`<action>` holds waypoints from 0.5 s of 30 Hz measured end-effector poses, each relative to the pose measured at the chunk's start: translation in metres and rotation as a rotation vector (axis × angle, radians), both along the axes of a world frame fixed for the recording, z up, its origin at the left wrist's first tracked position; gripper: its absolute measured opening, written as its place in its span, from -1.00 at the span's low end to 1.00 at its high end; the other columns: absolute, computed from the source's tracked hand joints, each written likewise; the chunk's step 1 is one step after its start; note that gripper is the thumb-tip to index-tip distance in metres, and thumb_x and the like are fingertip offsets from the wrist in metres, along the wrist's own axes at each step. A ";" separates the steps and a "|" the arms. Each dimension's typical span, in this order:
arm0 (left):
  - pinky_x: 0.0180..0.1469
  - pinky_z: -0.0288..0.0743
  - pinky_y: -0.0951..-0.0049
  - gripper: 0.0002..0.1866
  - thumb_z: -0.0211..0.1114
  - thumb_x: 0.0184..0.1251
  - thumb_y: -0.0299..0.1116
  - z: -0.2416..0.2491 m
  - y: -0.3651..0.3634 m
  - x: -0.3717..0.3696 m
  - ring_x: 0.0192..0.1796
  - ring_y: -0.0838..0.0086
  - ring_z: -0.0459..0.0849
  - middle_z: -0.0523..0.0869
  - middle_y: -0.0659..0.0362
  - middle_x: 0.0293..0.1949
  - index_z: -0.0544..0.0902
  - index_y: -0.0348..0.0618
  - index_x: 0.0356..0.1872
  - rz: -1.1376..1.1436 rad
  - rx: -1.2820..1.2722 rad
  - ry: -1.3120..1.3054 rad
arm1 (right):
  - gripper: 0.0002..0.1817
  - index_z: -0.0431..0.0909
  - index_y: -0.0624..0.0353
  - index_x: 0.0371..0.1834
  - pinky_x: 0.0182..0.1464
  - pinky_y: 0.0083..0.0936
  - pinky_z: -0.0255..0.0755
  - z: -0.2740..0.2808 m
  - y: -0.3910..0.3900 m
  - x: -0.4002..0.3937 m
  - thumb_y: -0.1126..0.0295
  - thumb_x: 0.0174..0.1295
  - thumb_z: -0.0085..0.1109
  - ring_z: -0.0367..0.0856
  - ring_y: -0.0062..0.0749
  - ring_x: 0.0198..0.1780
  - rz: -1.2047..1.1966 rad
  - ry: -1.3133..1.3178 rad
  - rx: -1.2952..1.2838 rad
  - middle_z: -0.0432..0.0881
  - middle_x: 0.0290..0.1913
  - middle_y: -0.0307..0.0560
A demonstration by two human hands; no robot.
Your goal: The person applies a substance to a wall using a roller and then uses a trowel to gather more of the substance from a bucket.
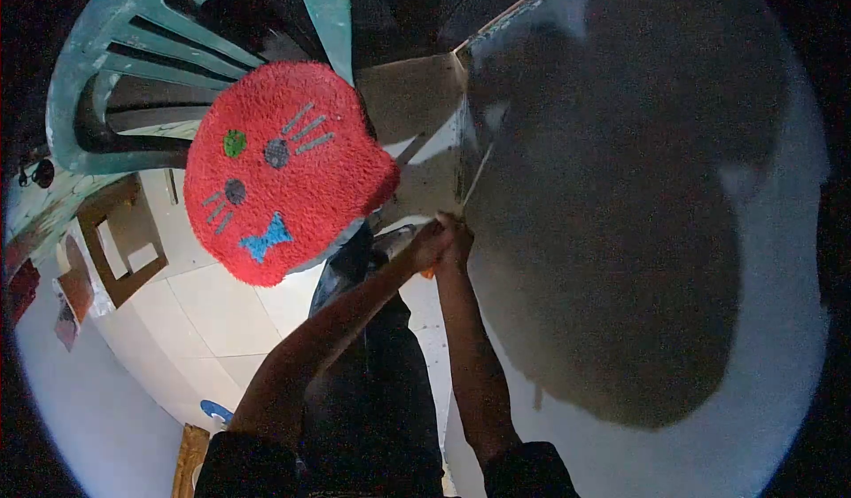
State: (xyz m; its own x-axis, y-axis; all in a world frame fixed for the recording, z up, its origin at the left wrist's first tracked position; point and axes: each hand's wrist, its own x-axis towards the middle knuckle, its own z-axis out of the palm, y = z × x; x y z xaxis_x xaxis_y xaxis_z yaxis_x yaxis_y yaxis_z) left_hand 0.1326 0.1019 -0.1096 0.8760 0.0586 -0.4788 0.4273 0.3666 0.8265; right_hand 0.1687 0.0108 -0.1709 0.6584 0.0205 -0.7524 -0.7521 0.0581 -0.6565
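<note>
1. At the far left, a dark red item [21, 290] shows near the edge of the view, too dim to name more closely.
2. Next comes a brown frame [157, 232] with a rectangular opening, on or against the pale tiled floor [204, 307]; the exact contact cannot be told.
3. Lower down, a blue rounded object [215, 409] shows just beside the left forearm, with a golden-brown piece [189, 458] below it near the dark left sleeve [246, 465].
4. Above, a green plastic chair [75, 99] with a slatted back fills the upper left, its surface scuffed with pale marks.
5. A red plush cushion [292, 179] lies over the seat of the chair. It carries two grey round patches, one green patch, grey whisker-like stripes and a blue bow.
6. Dark trousers [368, 392] run up the middle, between the two bare forearms.
7. The left hand [428, 244] is bent inward against the right, its fingers curled in; the exact grip is too dark to tell.
8. A small orange object [429, 273] shows just below the hands — mostly hidden, so whether they hold it cannot be told.
9. The right hand [456, 237] touches the left, its fingers folded closed; what they pinch, if anything, cannot be told.
10. A thin pale line [479, 172] slants up and right from just above the hands.
11. The pale wall [780, 258] fills the right side — a large dark shadow covers much of it.
</note>
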 end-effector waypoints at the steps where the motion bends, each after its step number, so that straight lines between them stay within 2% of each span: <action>1: 0.05 0.33 0.29 -0.50 -0.08 0.35 0.01 0.005 0.011 0.011 -0.02 0.23 0.52 0.55 -0.11 -0.17 0.45 -0.36 -0.18 -0.086 -0.047 0.069 | -0.86 0.50 0.16 -0.51 -0.36 -0.41 0.39 -0.029 -0.003 0.007 0.41 -0.08 0.29 0.48 -0.40 -0.45 0.079 -0.047 -0.071 0.46 -0.50 -0.25; 2: 0.05 0.33 0.29 -0.50 -0.08 0.35 0.01 -0.001 0.018 0.018 -0.02 0.23 0.52 0.55 -0.11 -0.17 0.45 -0.36 -0.18 -0.086 -0.052 0.072 | -0.86 0.50 0.16 -0.51 -0.36 -0.41 0.39 -0.055 -0.003 0.013 0.41 -0.08 0.29 0.48 -0.40 -0.45 0.080 -0.044 -0.075 0.46 -0.50 -0.25; 3: 0.04 0.33 0.29 -0.51 -0.09 0.34 -0.02 -0.007 0.024 0.026 -0.01 0.24 0.52 0.55 -0.13 -0.16 0.45 -0.36 -0.18 -0.090 0.081 0.058 | -0.86 0.55 0.16 -0.50 -0.33 -0.43 0.39 -0.078 -0.002 0.018 0.40 -0.09 0.30 0.49 -0.41 -0.46 -0.021 0.079 0.138 0.51 -0.50 -0.23; 4: 0.04 0.33 0.29 -0.53 -0.10 0.33 -0.04 -0.010 0.027 0.030 0.00 0.26 0.52 0.55 -0.15 -0.15 0.45 -0.37 -0.17 -0.095 0.217 0.040 | -0.87 0.53 0.16 -0.50 -0.38 -0.42 0.39 -0.042 0.016 0.025 0.42 -0.10 0.29 0.48 -0.39 -0.49 -0.050 0.044 0.060 0.49 -0.52 -0.23; 5: 0.04 0.33 0.29 -0.53 -0.10 0.33 -0.04 -0.012 0.029 0.028 0.00 0.26 0.52 0.55 -0.15 -0.15 0.45 -0.37 -0.17 -0.095 0.218 0.038 | -0.87 0.52 0.16 -0.51 -0.42 -0.41 0.38 -0.003 0.035 0.033 0.43 -0.10 0.29 0.48 -0.37 -0.53 -0.077 0.012 -0.020 0.47 -0.55 -0.22; 8: 0.05 0.33 0.31 -0.58 -0.05 0.35 -0.06 -0.011 0.037 0.009 -0.05 0.34 0.48 0.55 -0.02 -0.15 0.47 -0.30 -0.15 -0.174 0.215 -0.013 | -0.87 0.52 0.16 -0.52 -0.38 -0.42 0.40 -0.010 0.036 0.010 0.45 -0.12 0.29 0.50 -0.38 -0.48 -0.157 -0.068 0.046 0.48 -0.52 -0.23; 10: 0.06 0.33 0.33 -0.61 -0.01 0.37 -0.08 -0.011 0.038 -0.004 -0.09 0.40 0.45 0.55 0.07 -0.15 0.48 -0.26 -0.14 -0.226 0.217 -0.049 | -0.86 0.52 0.16 -0.50 -0.33 -0.44 0.40 -0.009 0.031 -0.013 0.47 -0.14 0.29 0.51 -0.38 -0.44 -0.120 -0.095 0.015 0.49 -0.49 -0.24; 11: -0.07 0.37 0.25 -0.54 -0.09 0.32 -0.04 -0.018 0.027 -0.012 -0.22 0.25 0.53 0.53 -0.08 -0.37 0.44 -0.36 -0.27 -0.025 0.338 -0.177 | -0.85 0.52 0.15 -0.49 -0.29 -0.46 0.40 -0.011 0.032 -0.017 0.49 -0.15 0.29 0.51 -0.39 -0.40 -0.084 -0.121 -0.016 0.50 -0.46 -0.24; 12: -0.07 0.37 0.25 -0.54 -0.09 0.32 -0.04 -0.018 0.035 -0.009 -0.22 0.25 0.53 0.53 -0.08 -0.37 0.44 -0.36 -0.27 -0.025 0.342 -0.180 | -0.85 0.52 0.15 -0.49 -0.29 -0.46 0.40 -0.019 0.033 -0.016 0.49 -0.15 0.29 0.51 -0.39 -0.40 -0.084 -0.124 -0.012 0.50 -0.46 -0.24; 14: 0.00 0.36 0.34 -0.64 -0.04 0.38 -0.11 -0.021 0.047 -0.006 -0.12 0.45 0.46 0.56 0.11 -0.25 0.51 -0.25 -0.25 -0.268 0.088 0.065 | -0.85 0.54 0.13 -0.42 -0.17 -0.46 0.39 -0.033 0.028 -0.019 0.42 -0.09 0.26 0.51 -0.39 -0.28 -0.148 0.014 0.231 0.52 -0.36 -0.23; 15: -0.10 0.39 0.39 -0.64 -0.06 0.40 -0.11 -0.024 0.045 -0.001 -0.21 0.48 0.48 0.55 0.14 -0.34 0.50 -0.24 -0.32 -0.183 0.096 0.020 | -0.84 0.57 0.20 -0.38 -0.33 -0.45 0.44 -0.005 0.046 -0.008 0.33 0.08 0.18 0.53 -0.39 -0.40 -0.070 -0.119 0.026 0.56 -0.41 -0.18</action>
